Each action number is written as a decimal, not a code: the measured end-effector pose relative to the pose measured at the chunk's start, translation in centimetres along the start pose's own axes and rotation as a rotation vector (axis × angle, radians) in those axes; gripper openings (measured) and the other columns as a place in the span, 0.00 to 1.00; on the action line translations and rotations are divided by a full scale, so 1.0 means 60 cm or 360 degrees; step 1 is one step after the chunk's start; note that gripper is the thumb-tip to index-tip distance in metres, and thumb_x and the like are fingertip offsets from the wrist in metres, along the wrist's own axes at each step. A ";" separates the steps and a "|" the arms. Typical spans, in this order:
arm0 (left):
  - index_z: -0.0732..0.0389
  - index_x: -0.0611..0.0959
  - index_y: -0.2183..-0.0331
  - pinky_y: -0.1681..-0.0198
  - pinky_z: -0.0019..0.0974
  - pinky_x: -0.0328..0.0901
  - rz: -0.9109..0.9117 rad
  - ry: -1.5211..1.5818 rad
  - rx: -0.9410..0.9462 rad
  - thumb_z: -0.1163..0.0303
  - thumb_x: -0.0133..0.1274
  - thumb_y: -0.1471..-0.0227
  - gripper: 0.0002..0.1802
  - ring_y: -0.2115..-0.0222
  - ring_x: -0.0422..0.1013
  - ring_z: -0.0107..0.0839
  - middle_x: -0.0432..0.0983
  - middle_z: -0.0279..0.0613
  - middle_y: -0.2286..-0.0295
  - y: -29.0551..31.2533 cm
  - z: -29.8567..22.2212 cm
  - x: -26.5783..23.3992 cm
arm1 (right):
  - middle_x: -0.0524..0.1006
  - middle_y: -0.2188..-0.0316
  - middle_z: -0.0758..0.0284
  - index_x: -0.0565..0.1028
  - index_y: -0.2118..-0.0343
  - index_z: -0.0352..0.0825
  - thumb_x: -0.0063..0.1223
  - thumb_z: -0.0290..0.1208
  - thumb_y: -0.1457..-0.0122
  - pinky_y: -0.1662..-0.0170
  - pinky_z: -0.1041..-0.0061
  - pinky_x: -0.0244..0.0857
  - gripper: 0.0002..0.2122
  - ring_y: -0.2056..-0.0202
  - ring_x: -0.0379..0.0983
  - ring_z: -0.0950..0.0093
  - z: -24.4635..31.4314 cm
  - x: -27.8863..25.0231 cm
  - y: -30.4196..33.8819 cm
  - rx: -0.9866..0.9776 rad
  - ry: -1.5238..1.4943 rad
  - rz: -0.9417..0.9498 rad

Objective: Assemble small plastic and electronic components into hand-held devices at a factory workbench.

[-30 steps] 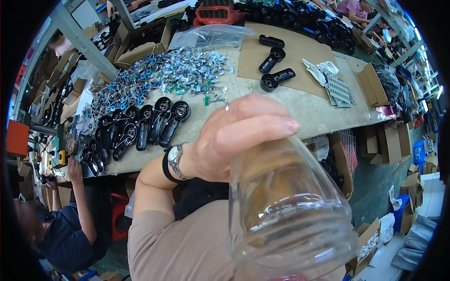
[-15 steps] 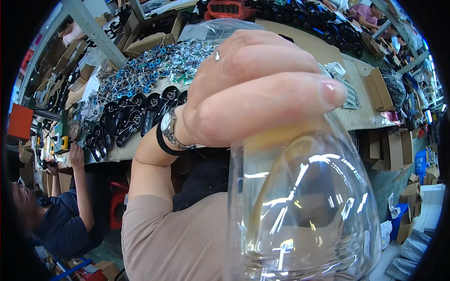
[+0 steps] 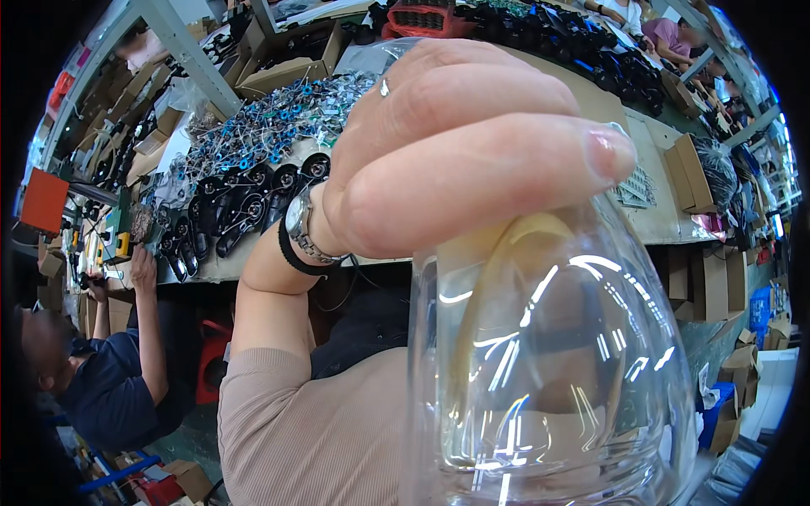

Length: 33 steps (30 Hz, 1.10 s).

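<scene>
My left hand (image 3: 472,156) is very close in the upper middle, its fingers curled and the thumb stretched across toward the right. A metal watch (image 3: 301,226) and a black band circle its wrist. Below the fingers hangs a clear, rounded, see-through container (image 3: 582,354), apparently gripped at its narrower upper end. Bright reflections cover its curved wall, and a yellowish curved edge shows near its top. The exact kind of container cannot be made out. The fingertips are mostly hidden behind the hand. My right hand is out of sight.
Black curved plastic housings (image 3: 245,202) and a heap of small wired parts (image 3: 253,126) lie on the workbench. An open carton (image 3: 291,63) stands behind them. At the left a co-worker (image 3: 110,379) works at the bench. Cardboard boxes (image 3: 704,282) stand at the right.
The thumb tip has shifted slightly right and up. The container's upper edge shows a little more. The background has moved slightly down and right in the picture.
</scene>
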<state>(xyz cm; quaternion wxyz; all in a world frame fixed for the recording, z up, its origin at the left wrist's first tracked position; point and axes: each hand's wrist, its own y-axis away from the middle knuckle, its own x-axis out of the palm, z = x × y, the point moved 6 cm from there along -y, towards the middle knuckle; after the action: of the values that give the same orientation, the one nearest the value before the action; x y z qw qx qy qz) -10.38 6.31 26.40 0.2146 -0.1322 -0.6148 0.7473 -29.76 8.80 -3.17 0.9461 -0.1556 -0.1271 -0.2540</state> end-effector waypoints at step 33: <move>0.67 0.77 0.54 0.61 0.42 0.72 0.0099 0.0119 -0.0011 0.65 0.59 0.47 0.22 0.66 0.77 0.42 0.80 0.52 0.65 0.012 0.000 0.006 | 0.73 0.66 0.75 0.72 0.47 0.34 0.50 0.36 0.31 0.68 0.86 0.65 0.15 0.69 0.65 0.88 0.002 -0.001 0.001 -0.0061 0.0118 -0.0030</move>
<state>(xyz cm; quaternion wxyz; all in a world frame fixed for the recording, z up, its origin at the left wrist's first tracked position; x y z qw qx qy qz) -10.79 6.38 25.75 0.2136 -0.1799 -0.6044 0.7461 -29.81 8.94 -3.12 0.9445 -0.1630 -0.0886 -0.2710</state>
